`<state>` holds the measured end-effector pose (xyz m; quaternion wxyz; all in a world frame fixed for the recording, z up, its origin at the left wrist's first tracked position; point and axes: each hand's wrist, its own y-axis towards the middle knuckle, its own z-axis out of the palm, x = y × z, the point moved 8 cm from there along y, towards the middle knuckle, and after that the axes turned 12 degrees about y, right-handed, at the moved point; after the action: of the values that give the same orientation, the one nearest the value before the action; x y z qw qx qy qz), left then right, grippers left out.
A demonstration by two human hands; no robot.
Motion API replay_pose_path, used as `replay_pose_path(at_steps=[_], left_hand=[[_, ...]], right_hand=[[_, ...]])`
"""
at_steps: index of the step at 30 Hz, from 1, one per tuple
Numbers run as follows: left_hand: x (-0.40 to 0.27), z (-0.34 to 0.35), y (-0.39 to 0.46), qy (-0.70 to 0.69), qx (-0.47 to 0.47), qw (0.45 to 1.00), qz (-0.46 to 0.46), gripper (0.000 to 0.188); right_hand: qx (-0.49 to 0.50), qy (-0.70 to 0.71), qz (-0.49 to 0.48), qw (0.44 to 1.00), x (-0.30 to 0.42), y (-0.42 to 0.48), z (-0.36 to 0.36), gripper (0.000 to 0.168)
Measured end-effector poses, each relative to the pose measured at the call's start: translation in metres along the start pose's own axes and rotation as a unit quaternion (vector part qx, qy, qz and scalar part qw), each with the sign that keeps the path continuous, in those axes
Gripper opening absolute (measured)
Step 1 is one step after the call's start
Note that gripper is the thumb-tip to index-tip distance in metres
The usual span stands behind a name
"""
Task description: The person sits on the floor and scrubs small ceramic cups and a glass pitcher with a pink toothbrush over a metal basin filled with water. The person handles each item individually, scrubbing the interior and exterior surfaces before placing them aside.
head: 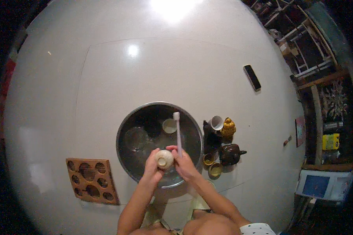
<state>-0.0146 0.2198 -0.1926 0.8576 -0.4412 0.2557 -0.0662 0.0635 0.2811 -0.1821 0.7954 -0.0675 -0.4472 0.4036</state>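
My left hand grips a small pale cup, turned so its round foot faces up. My right hand holds a white toothbrush by its lower handle, with the head pointing away from me, and its fingertips reach the cup's right side. Both hands are over the near part of a round metal basin with water in it. Inside the basin lie a white cup near the far side and a clear, round glass-like vessel at the left.
Right of the basin stand a white cup, a golden figurine, a dark teapot and two small yellowish cups. A wooden board with round holes lies at the left. Farther off at right lies a black oblong object.
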Motion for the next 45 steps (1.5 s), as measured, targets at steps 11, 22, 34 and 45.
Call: replay_pose_path(at_steps=[11,22,34,45], left_hand=[[0.036,-0.011,0.015,-0.159,-0.046,0.986,0.005,0.034],[0.035,-0.006,0.007,-0.157,0.022,0.986,0.050,0.040],[0.047,-0.024,0.016,-0.143,-0.031,0.987,0.067,0.031],[0.040,-0.018,0.001,-0.127,-0.101,0.983,0.084,0.028]], right_hand=[[-0.032,-0.545,-0.063,0.836,0.098,-0.045,0.020,0.018],[-0.050,-0.798,-0.023,0.600,0.084,-0.043,0.009,0.023],[0.081,-0.646,-0.043,0.758,0.072,-0.069,0.031,0.037],[0.031,-0.672,-0.083,0.735,0.080,-0.068,0.020,0.037]])
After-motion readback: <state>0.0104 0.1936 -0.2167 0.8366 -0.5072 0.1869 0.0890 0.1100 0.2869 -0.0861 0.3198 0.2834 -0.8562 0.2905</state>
